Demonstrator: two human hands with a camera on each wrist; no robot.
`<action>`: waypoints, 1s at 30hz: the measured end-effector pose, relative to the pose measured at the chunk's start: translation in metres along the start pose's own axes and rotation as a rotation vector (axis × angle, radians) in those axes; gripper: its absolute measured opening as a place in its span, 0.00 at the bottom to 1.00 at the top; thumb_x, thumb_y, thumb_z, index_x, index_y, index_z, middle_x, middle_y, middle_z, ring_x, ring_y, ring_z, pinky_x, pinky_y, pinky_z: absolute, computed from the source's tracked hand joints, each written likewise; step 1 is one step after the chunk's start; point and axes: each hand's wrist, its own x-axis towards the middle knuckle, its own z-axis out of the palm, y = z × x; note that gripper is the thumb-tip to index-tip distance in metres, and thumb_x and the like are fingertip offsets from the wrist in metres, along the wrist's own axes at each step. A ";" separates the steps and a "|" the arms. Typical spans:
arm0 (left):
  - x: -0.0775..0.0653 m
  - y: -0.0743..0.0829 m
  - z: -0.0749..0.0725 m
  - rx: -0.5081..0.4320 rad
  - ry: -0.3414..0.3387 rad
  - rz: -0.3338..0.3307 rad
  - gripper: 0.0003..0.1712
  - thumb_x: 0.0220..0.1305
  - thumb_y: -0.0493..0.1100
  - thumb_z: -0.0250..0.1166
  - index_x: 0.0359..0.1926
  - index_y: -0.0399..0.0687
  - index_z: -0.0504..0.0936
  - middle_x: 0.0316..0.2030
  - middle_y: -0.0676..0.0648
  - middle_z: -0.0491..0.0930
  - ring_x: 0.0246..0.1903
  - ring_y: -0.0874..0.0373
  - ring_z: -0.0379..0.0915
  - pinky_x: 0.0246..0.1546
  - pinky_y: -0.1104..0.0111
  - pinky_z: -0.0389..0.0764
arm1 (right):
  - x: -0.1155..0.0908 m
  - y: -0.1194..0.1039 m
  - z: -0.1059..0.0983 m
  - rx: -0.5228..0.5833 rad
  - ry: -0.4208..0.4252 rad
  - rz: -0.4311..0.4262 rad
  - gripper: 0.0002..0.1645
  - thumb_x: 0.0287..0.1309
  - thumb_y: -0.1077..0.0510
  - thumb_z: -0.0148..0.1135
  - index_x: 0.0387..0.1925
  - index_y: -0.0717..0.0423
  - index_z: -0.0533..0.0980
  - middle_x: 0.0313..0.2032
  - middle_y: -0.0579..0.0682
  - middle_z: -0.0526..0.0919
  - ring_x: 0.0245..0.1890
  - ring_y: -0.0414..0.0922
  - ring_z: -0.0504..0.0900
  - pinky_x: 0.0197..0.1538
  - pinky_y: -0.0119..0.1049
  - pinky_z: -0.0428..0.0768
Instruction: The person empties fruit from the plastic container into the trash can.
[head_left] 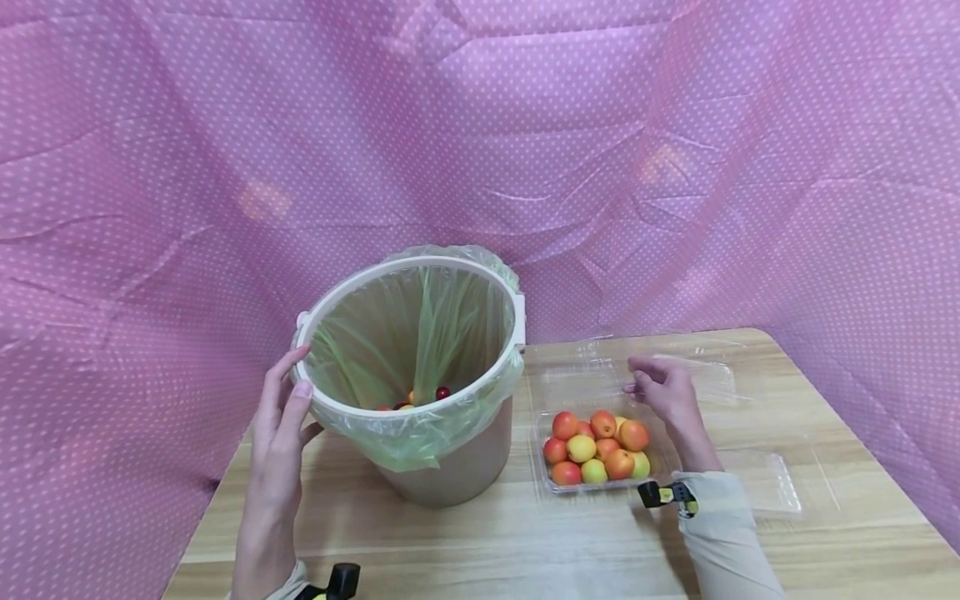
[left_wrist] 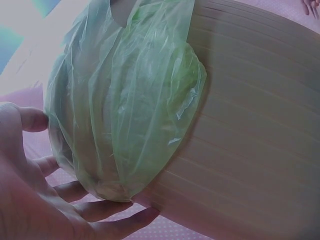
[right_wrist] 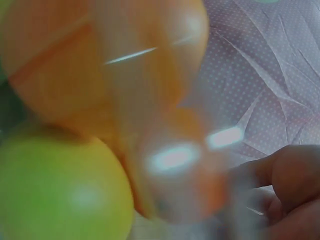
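My left hand [head_left: 276, 450] rests at the left rim of a beige trash bin [head_left: 480, 454]. Its thumb and index fingertip touch the white ring, and in the left wrist view the other fingers [left_wrist: 100, 210] spread along the side. A pale green bag [left_wrist: 145, 105] lines the bin, folded over the outside. Several small fruits [head_left: 442, 392] show inside. My right hand [head_left: 667, 400] hovers behind a clear plastic box [head_left: 570, 489], its fingers loosely bent and fingertips right at the raised lid [head_left: 573, 382]. Round red-orange and yellow fruits [head_left: 603, 450] fill the box.
Other clear plastic boxes [head_left: 768, 487] lie at the right of the wooden table [head_left: 540, 550]. A pink dotted cloth [head_left: 570, 192] hangs close behind the table and along both sides. The bin stands left of the fruit box.
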 end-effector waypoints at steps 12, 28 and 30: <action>0.001 0.003 -0.001 0.005 0.018 -0.003 0.26 0.81 0.45 0.49 0.76 0.54 0.66 0.74 0.46 0.61 0.70 0.43 0.61 0.49 0.63 0.78 | -0.001 -0.001 -0.005 -0.155 -0.085 -0.013 0.22 0.73 0.68 0.50 0.64 0.76 0.70 0.60 0.74 0.75 0.43 0.46 0.85 0.41 0.36 0.85; 0.001 0.000 0.001 0.010 0.018 -0.012 0.26 0.81 0.46 0.49 0.76 0.53 0.66 0.72 0.46 0.62 0.66 0.47 0.64 0.46 0.66 0.79 | -0.020 -0.010 -0.017 -0.305 -0.144 -0.037 0.24 0.75 0.65 0.50 0.67 0.72 0.68 0.64 0.76 0.70 0.63 0.71 0.72 0.54 0.52 0.82; 0.001 0.000 0.000 0.012 0.021 -0.008 0.26 0.81 0.45 0.49 0.76 0.53 0.66 0.72 0.47 0.62 0.66 0.47 0.64 0.46 0.67 0.79 | -0.023 -0.011 -0.019 -0.310 -0.151 -0.050 0.24 0.74 0.66 0.51 0.67 0.73 0.68 0.64 0.77 0.70 0.61 0.72 0.73 0.53 0.52 0.83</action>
